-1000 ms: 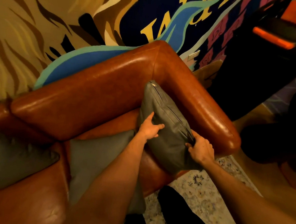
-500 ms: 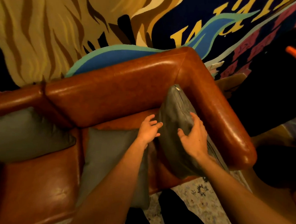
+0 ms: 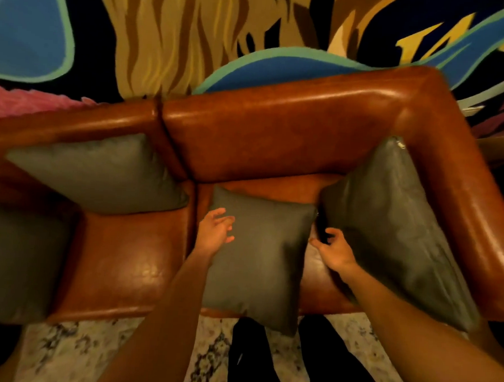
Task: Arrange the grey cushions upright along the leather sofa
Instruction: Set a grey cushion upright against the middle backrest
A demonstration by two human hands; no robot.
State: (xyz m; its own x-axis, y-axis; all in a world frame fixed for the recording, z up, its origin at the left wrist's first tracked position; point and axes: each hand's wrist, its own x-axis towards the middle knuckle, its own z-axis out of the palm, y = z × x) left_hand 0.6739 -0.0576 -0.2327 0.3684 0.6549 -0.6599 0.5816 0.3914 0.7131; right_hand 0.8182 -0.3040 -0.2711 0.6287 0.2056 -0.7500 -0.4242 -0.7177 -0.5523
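Four grey cushions are seen on the leather sofa (image 3: 291, 140). The right cushion (image 3: 395, 227) is propped upright against the armrest (image 3: 461, 178), with its zip corner at the top near the sofa's corner. The middle cushion (image 3: 262, 258) is laid flat on the seat, with its near corner hanging over the front edge. The left cushion (image 3: 97, 171) is leaned against the backrest, across the seam between two back sections. A fourth cushion (image 3: 16, 260) is partly cut off at the left edge of the view.

The left hand (image 3: 215, 231) is held open at the far left corner of the middle cushion, fingers spread; whether it is touching the fabric cannot be told. The right hand (image 3: 334, 249) is placed in the gap between the middle and right cushions, fingers loosely curled and clamped on nothing. Both hands are kept apart, one at each side of the middle cushion.

A patterned rug (image 3: 70, 353) is seen below the sofa, and a painted wall (image 3: 177, 35) behind it.
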